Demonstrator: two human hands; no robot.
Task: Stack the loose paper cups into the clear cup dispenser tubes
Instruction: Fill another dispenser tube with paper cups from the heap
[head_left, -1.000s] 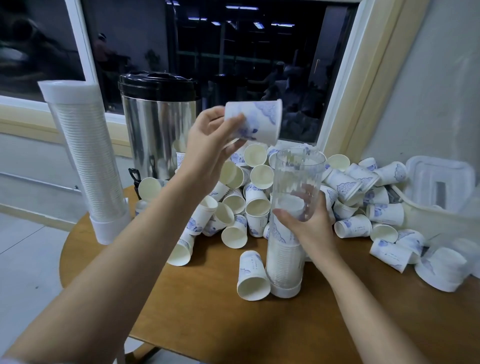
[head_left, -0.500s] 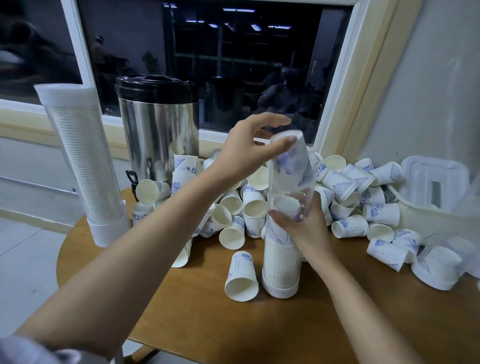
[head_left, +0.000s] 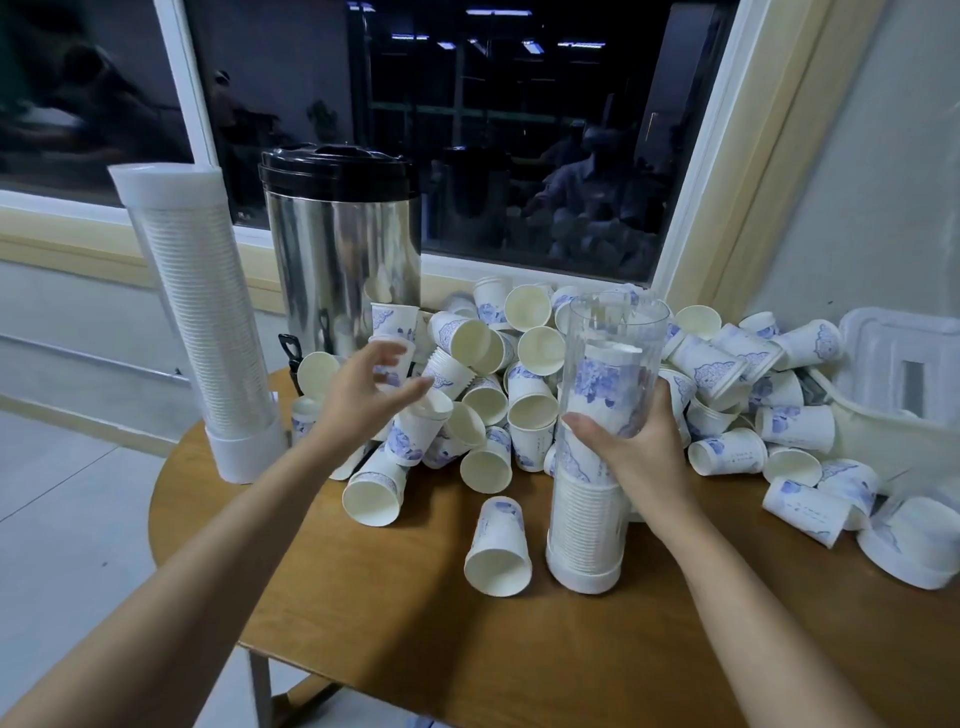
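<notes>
At frame centre, right hand (head_left: 631, 452) wraps the clear dispenser tube (head_left: 602, 441), fingers closed round its middle, holding it upright on the wooden table (head_left: 395, 623). Left hand (head_left: 363, 400), fingers spread, empty, hovers over the loose cup pile (head_left: 498, 384), centre to right of frame. Cups judged light, thin-walled, easily crushed; pinch gently at the rim. Tube top is open and unobstructed; table edge near at lower left.

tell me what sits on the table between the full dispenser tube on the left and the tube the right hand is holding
In the head view, a steel urn stands behind, and loose paper cups lie between the full tube and the held tube; the open left hand hovers there.
</notes>
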